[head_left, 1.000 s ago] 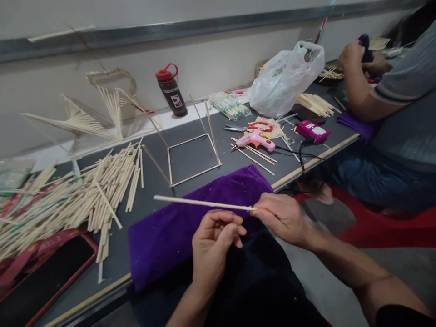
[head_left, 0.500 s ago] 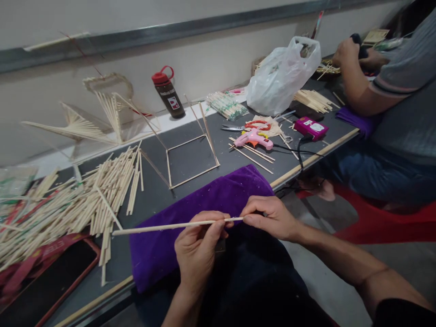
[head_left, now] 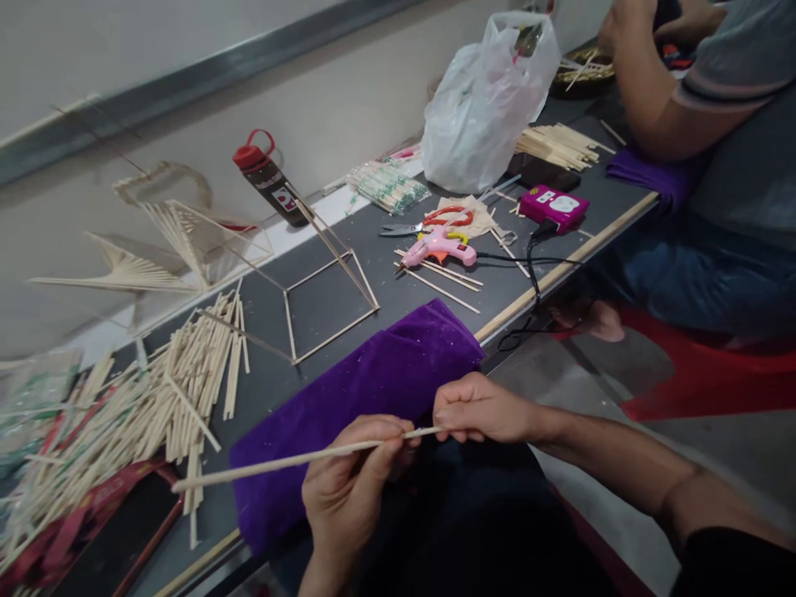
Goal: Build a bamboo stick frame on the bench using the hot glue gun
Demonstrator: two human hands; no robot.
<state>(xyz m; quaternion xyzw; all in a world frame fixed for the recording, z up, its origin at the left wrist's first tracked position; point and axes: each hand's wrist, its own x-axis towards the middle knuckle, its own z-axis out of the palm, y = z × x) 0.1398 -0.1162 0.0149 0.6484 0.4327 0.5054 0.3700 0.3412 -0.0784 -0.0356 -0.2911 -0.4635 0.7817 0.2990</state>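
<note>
Head view: a person's left hand [head_left: 348,485] pinches a thin wooden stick [head_left: 267,468] between thumb and fingers; the right hand [head_left: 482,406] grips its near tip, fingers curled closed. The stick is held over a folded purple cloth [head_left: 329,394] at the table's edge. Beyond, a stick frame [head_left: 337,336] looks partly built: its four-sided base is complete, slanting sticks rise from the corners, and their upper ends appear unlinked. The held stick is separate from it.

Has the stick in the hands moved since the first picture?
Yes, leftward: the stick now juts past the left edge of the cloth; at first it did not.
</note>
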